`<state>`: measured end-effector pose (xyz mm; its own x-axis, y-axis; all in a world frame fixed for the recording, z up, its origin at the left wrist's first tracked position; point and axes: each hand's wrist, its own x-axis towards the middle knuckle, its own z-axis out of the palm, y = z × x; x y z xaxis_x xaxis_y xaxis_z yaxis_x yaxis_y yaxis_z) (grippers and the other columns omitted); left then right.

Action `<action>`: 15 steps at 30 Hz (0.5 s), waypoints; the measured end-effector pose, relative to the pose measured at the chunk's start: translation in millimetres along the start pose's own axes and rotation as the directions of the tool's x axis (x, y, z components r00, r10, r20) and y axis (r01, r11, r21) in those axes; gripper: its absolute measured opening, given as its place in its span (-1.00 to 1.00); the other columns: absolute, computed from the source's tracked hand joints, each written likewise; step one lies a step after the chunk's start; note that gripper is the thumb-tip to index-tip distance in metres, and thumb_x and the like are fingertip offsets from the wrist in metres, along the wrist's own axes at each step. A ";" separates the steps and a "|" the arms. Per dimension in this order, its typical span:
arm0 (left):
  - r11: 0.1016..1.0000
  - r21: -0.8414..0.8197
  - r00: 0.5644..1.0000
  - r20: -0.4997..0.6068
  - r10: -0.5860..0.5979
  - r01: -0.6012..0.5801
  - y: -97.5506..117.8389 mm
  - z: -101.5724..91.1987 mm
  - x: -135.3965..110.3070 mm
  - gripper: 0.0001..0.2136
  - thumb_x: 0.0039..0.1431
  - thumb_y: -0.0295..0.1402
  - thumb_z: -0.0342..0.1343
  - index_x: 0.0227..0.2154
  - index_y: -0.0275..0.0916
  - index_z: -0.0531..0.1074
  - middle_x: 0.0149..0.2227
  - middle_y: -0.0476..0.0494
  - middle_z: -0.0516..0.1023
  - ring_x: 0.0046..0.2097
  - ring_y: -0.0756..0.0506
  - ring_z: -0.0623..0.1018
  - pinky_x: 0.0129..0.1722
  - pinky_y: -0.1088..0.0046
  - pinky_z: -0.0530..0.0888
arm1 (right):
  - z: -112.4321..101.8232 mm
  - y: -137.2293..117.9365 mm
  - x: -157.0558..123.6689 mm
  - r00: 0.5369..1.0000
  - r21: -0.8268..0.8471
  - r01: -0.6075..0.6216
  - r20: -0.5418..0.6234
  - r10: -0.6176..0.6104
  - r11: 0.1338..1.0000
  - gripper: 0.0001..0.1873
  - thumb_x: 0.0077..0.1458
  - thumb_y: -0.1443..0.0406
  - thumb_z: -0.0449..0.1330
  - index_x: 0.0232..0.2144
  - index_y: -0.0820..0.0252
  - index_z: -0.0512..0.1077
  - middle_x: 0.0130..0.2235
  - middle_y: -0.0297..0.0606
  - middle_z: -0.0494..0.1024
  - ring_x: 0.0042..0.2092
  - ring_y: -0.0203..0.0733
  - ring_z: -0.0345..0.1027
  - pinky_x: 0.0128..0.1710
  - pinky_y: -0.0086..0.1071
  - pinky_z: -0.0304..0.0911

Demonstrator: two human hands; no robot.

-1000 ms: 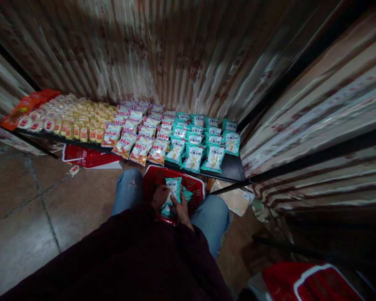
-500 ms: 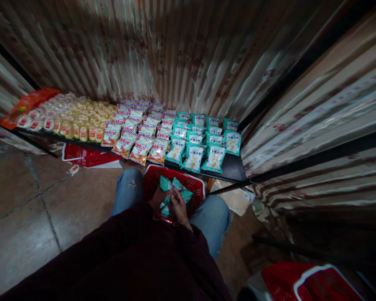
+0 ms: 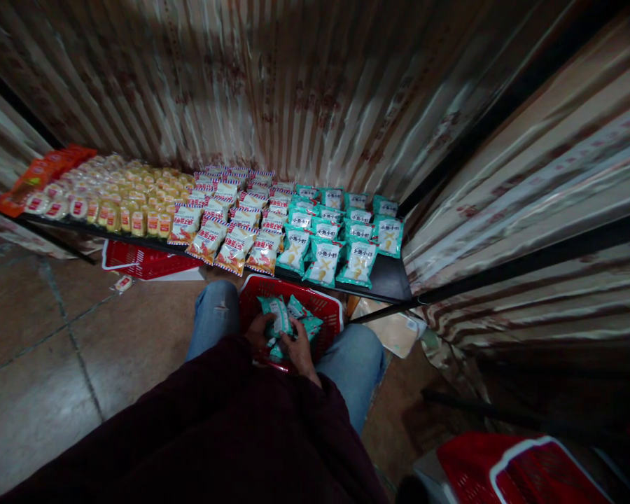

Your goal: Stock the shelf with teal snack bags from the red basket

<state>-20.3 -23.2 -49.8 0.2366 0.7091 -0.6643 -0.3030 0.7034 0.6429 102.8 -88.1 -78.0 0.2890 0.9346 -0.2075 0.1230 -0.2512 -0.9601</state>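
Between my knees stands a red plastic basket (image 3: 330,308) with several teal snack bags (image 3: 311,325) inside. Over it, my left hand (image 3: 258,329) and my right hand (image 3: 297,344) grip one teal snack bag (image 3: 276,313) from its two sides. The held bag is tilted, and its printed face points up toward me. Ahead, a low black shelf (image 3: 391,277) carries rows of teal snack bags (image 3: 324,262) at its right end. White-and-orange snack bags (image 3: 234,249) lean in rows to their left.
Small yellow-and-white wrapped cakes (image 3: 136,196) and orange packs (image 3: 47,173) fill the shelf's left end. Below is another red basket (image 3: 144,259), with one wrapped cake (image 3: 123,283) on the floor. A red basket (image 3: 504,465) sits lower right; black rails (image 3: 504,269) and draped curtains surround the shelf.
The teal bag in my hands has come up and turned, so its printed face now shows. My hands have moved slightly apart, to either side of the bag.
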 end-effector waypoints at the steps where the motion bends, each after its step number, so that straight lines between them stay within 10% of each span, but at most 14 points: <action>1: 1.000 -0.022 1.000 0.007 -0.010 0.010 -0.7 0.4 -0.9 -0.73 -0.05 -0.31 0.30 -0.28 -0.29 0.46 -0.38 -0.13 0.60 -0.31 -0.15 0.60 -0.34 0.38 0.53 | 0.4 1.3 0.1 1.000 -0.016 0.004 -0.002 -0.004 1.000 -0.44 -0.15 0.20 0.25 -0.01 0.13 0.41 0.01 -0.19 0.46 0.05 -0.06 0.30 0.08 -0.23 0.19; 15: 0.991 -0.122 0.997 -0.061 -0.057 0.049 -16.0 -7.3 7.3 -0.62 -0.06 -0.32 0.32 -0.15 -0.27 0.42 -0.36 -0.05 0.59 -0.37 -0.05 0.58 -0.32 0.45 0.50 | 0.6 -6.8 -7.1 0.986 -0.289 0.165 0.052 -0.157 0.943 -0.35 -0.15 0.34 0.19 0.09 0.09 0.38 0.12 -0.15 0.38 0.18 0.05 0.16 0.23 -0.09 0.02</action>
<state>-20.5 -29.6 -67.6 0.1969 0.6637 -0.7216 -0.4017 0.7260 0.5582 99.3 -92.8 -70.2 0.2167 0.9742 -0.0634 0.4379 -0.1550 -0.8856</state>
